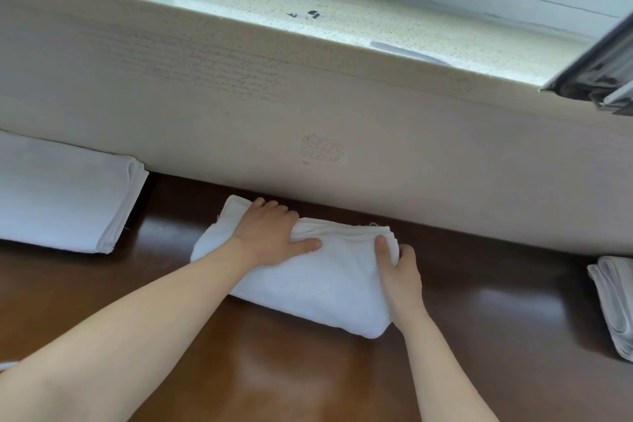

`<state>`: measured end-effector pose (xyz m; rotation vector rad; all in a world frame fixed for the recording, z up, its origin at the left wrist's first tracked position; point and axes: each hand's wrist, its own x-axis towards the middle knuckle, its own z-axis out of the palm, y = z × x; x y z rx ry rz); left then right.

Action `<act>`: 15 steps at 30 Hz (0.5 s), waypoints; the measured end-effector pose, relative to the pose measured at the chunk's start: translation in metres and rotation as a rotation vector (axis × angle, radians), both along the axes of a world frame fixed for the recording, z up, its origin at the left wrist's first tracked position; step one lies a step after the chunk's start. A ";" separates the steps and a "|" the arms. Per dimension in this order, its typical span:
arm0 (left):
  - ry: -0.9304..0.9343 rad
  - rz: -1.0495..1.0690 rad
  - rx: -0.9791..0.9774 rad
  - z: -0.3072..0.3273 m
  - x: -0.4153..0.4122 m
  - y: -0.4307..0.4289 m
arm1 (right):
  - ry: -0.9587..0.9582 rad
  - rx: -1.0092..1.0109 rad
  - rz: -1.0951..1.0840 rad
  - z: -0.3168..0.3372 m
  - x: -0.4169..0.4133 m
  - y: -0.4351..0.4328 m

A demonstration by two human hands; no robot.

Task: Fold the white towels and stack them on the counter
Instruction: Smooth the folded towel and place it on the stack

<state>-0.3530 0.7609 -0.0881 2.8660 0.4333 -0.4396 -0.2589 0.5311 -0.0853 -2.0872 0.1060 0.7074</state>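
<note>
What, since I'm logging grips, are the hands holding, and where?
The folded towel: the left hand grips its far edge, the right hand pinches its right end.

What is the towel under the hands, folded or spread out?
Folded. The white towel is a thick bundle with layered edges along its far side; the left hand holds it, the right hand grips its end.
</note>
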 end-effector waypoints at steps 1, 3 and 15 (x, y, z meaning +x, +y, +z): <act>-0.006 0.007 -0.001 0.001 -0.004 0.001 | 0.015 0.020 0.014 0.001 -0.001 0.000; -0.015 0.014 0.002 0.001 -0.013 0.005 | 0.047 0.066 0.039 0.005 -0.004 0.003; -0.098 -0.035 -0.036 0.031 -0.065 0.026 | 0.024 0.070 0.498 0.058 -0.007 0.008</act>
